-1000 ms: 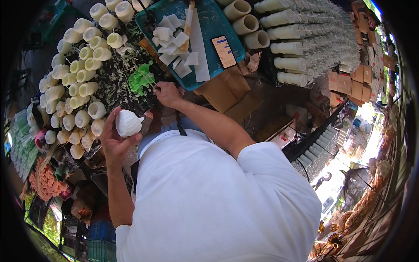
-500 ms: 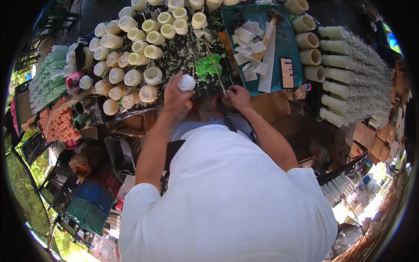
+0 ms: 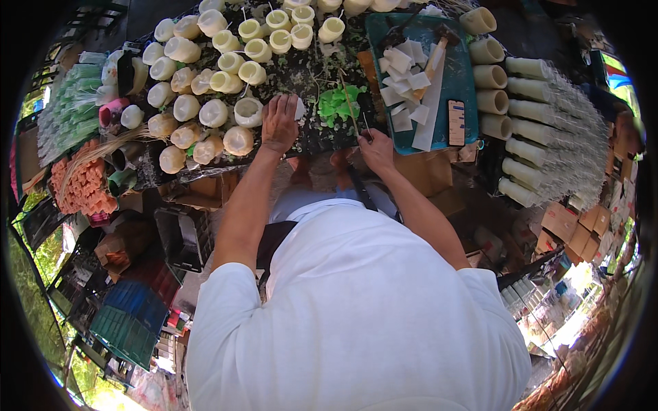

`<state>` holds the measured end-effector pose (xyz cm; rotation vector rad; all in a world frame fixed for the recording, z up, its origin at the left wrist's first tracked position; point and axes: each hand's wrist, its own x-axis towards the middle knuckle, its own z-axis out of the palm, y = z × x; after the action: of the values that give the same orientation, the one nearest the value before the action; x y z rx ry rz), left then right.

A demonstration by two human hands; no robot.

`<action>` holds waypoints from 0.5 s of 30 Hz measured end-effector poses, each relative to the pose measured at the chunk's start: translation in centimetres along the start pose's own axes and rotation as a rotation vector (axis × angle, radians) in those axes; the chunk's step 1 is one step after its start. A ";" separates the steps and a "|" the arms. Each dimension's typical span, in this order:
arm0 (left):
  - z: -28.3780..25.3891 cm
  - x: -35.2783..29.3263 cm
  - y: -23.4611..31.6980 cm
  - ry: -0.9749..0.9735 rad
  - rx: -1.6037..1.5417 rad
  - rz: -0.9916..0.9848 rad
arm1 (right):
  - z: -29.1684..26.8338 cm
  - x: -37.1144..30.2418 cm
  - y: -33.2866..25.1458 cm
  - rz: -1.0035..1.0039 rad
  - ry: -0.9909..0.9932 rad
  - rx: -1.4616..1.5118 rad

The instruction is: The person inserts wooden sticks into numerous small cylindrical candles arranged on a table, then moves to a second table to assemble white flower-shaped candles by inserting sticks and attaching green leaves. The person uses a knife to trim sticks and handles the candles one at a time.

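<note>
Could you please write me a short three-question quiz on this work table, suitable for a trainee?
1. True or false: the left hand rests palm down on the dark table, beside the cream candles.
2. What does the right hand hold?
A. a thin stick
B. a cream candle
C. a white paper strip
3. Fill in: the white paper strips lie on a ___ tray.

Key:
1. True; a small white piece shows at its fingers.
2. A; the thin stick points up past the green lump.
3. Teal.
</note>
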<state>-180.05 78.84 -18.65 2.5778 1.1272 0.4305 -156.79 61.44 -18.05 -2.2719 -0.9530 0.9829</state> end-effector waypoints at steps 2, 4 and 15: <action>0.0 -0.3 0.1 -0.013 0.060 0.053 | 0.5 0.9 -0.5 -0.030 0.039 -0.084; -0.2 -0.8 0.2 -0.026 0.121 0.111 | 0.8 1.5 -1.2 -0.058 0.055 -0.196; -3.3 -1.5 3.0 -0.056 0.062 0.106 | 1.5 1.1 -0.6 0.003 -0.009 -0.031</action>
<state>-180.27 76.24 -14.71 2.6946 1.0036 0.3500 -157.64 62.88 -19.04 -2.2972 -0.9753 0.9864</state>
